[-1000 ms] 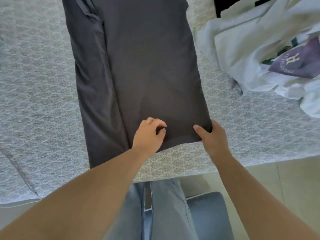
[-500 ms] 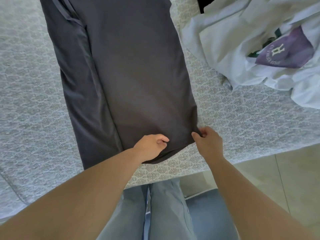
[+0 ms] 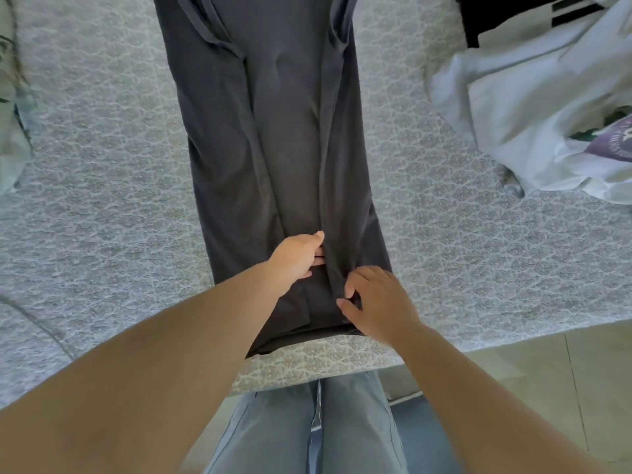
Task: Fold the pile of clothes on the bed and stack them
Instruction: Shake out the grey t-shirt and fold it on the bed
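Since earlier frame: right side of grey garment [image 3: 273,159] folded inward, now narrow strip down bed [image 3: 102,200]. Left hand [image 3: 297,258] flat, pinning near centre so fold holds. Right hand [image 3: 378,302] pinches flap edge, aligning it. Unfolded pile [image 3: 533,107] far right, waiting.

One grey garment [image 3: 273,138], two hands.

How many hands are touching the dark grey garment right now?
2. The left hand rests on the dark grey garment near its lower middle, fingers tucked at a fold. The right hand pinches the folded-over right flap near the hem.
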